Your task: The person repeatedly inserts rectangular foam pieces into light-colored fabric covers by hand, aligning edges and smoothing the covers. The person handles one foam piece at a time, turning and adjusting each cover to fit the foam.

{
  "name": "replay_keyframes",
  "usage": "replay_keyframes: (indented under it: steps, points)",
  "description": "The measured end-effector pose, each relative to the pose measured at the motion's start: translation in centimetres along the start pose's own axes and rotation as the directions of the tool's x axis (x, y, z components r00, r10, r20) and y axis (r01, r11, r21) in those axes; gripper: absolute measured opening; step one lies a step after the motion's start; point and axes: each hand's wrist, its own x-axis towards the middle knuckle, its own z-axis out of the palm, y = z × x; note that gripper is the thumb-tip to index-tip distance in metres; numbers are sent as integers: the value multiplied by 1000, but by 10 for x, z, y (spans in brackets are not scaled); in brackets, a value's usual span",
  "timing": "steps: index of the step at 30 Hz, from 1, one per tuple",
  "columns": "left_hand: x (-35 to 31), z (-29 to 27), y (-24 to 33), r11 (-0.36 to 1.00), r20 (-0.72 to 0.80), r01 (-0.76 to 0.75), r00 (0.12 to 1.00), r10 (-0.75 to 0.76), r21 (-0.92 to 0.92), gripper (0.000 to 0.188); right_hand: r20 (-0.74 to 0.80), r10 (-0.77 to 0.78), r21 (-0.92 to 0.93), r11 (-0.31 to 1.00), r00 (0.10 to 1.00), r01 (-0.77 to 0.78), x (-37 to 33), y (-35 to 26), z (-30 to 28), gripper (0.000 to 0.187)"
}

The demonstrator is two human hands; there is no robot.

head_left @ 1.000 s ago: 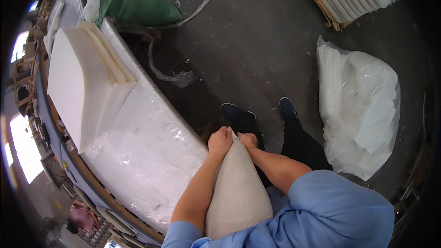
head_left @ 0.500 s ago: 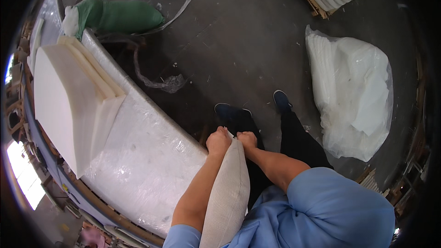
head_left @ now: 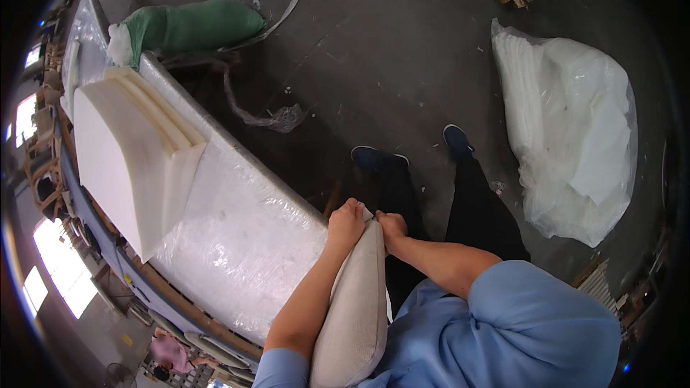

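A beige fabric cushion [head_left: 352, 309] stands on edge between my forearms, close against my body. At its far end my left hand [head_left: 347, 222] is closed on the cover's corner from the left. My right hand [head_left: 392, 228] grips the same end from the right, its fingers bent inward. A small white bit of material shows between the two hands. The fingertips of both hands are partly hidden, so the exact hold is hard to make out. The cushion's left side lies next to the plastic-covered table [head_left: 244, 244].
Thick cream foam pieces [head_left: 118, 162] stand stacked on the table's left part. A green sack [head_left: 194, 27] with white filling lies beyond them. On the floor at right rests a clear bag of white sheets [head_left: 568, 129]. Loose plastic film [head_left: 277, 118] trails across the floor.
The view has tilted a little, so the surroundings sit slightly to the right in it. Both hands keep their hold on the cushion's end, and more of its broad side shows.
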Motion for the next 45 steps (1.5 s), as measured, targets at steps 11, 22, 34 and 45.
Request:
replay_keyframes:
  steps: [11,22,34,45]
  points:
    - [15,22,-14,994,64,90,994,-94,65,26,-116,-47,-175,984,992,26,3,-16,2,35]
    - [25,25,-21,1000,-5,-4,1000,5,6,26,-69,-367,-447,843,928,300,25,-18,5,41]
    - [-20,-15,0,896,251,338,930,-269,-289,59,155,-95,100,992,983,80,26,-2,-24,61]
    - [-8,-18,-11,584,656,647,715,-242,-490,36,298,-165,145,981,940,126,-2,-11,-23,34]
